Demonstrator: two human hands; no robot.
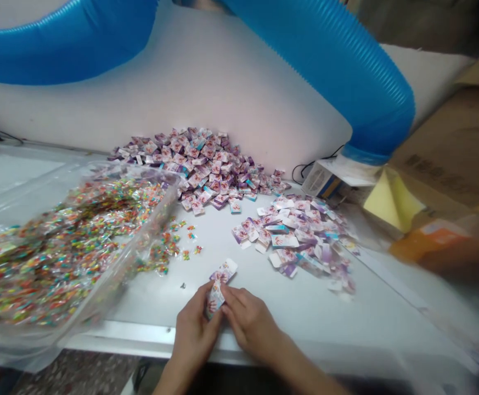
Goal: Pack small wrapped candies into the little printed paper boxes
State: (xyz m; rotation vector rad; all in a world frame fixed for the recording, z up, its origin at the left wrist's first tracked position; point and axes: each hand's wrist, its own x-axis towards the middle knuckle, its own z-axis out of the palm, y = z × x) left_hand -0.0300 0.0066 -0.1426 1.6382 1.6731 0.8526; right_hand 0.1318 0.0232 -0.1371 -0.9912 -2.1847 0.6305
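Near the table's front edge, my left hand [193, 323] and my right hand [251, 321] meet around a small printed cardboard box [215, 300]. My left thumb and fingers are closed on its left side and lower end, while the right fingertips pinch its right edge. Just beyond the fingertips is another small printed carton [226, 270] with a white flap sticking out; I cannot tell whether it is held or lies on the table. To the left, several loose clear packets of colourful pieces [165, 247] lie beside a large clear plastic bag [136, 241] full of them.
A big heap of small purple-and-white boxes [202, 164] leans against the back wall. A pile of flatter cartons [297, 233] lies to the right. Blue flexible ducts [325, 60] hang overhead, one ending near a white box [321, 178]. Brown cardboard [453, 148] stands far right.
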